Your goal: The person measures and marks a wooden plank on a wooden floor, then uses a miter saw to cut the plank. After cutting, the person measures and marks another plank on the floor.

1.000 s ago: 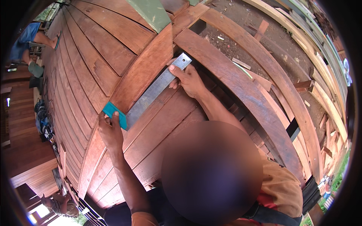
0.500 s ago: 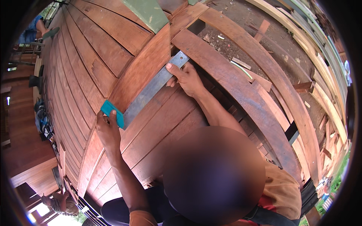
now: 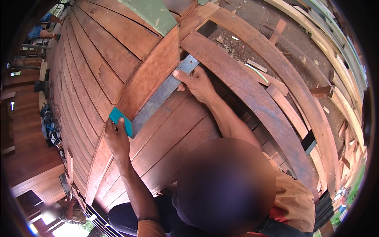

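Note:
A carpenter's square with a long grey metal blade and a teal handle lies slantwise along a reddish-brown wooden plank. My left hand grips the teal handle at the blade's lower left end, with the thumb on top. Near the holed far end of the blade, my right hand is closed on it, thumb above and fingers curled at the edge. The blade rests close to the plank's near edge. Some fingertips of both hands are hidden.
Long curved planks run along the left. Curved timber ribs arch on the right, over dirt ground with scraps. A green board sits at the top. Other people are at the left edge, and cables lie there too.
The view has shifted slightly. Both hands keep their hold on the square, which stays at about the same place along the plank. A person's leg at the upper left has moved.

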The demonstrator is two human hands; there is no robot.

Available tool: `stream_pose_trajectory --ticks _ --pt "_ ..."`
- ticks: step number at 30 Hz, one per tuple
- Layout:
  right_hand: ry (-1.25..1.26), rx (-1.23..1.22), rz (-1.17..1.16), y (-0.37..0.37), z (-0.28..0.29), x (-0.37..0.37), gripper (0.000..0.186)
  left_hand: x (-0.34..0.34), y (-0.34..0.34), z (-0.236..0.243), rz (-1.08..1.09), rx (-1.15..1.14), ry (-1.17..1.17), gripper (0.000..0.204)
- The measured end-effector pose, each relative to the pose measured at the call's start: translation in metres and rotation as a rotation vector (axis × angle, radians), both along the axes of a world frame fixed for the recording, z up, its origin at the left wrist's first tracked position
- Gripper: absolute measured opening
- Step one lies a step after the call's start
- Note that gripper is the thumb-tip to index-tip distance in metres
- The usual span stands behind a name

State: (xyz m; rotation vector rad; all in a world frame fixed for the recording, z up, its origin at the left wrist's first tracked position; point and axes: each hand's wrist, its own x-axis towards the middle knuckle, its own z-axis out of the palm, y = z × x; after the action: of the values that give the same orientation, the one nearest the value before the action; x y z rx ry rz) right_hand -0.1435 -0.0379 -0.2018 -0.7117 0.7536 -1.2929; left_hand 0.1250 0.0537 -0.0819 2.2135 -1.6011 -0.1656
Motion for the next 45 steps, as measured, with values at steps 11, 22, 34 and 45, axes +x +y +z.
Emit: stream_pose_trajectory --ticks 11,22,34,45 --pt "0.463 0.023 0.038 0.053 0.023 -0.035 0.029 0.001 0.003 -0.014 -0.050 -0.147 0.057 0.028" --pt "1.349 -1.056 0.623 -0.101 0.127 0.029 0.070 0.008 -0.006 -0.012 -0.095 -0.118 -0.055 0.027" --pt "1.410 -1.122 0.723 -0.132 0.095 -0.010 0.111 -0.005 0.001 -0.002 0.018 0.003 -0.051 0.029" --pt "1.329 -1.188 0.645 -0.135 0.098 -0.021 0.092 -0.007 -0.003 0.002 0.016 0.015 -0.031 0.030"
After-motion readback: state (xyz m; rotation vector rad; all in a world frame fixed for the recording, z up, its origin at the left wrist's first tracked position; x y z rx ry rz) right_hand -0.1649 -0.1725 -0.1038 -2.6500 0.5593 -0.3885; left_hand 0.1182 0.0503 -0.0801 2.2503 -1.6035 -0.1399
